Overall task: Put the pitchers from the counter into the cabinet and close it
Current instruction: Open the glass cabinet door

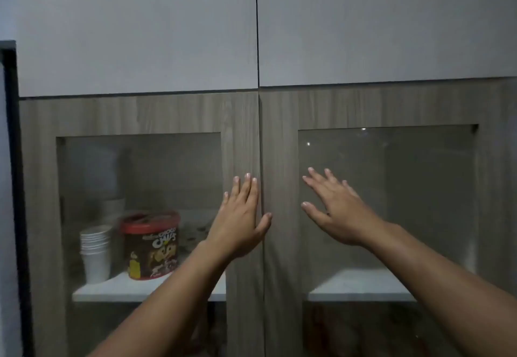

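Note:
The cabinet fills the view with two wood-grain doors, each with a glass pane, and both doors are shut. My left hand (240,218) lies flat on the inner edge of the left door (240,133), fingers together and pointing up. My right hand (334,211) is spread flat on the glass of the right door (279,147), near its left edge. Neither hand holds anything. No pitcher shows through the glass. The shelf behind the right pane (361,284) looks bare.
Behind the left pane a white shelf (117,289) carries a stack of white paper cups (95,253) and a red-lidded Choco Chips tub (152,244). Two plain grey upper doors (140,29) sit above. A dark vertical frame (11,133) runs along the far left.

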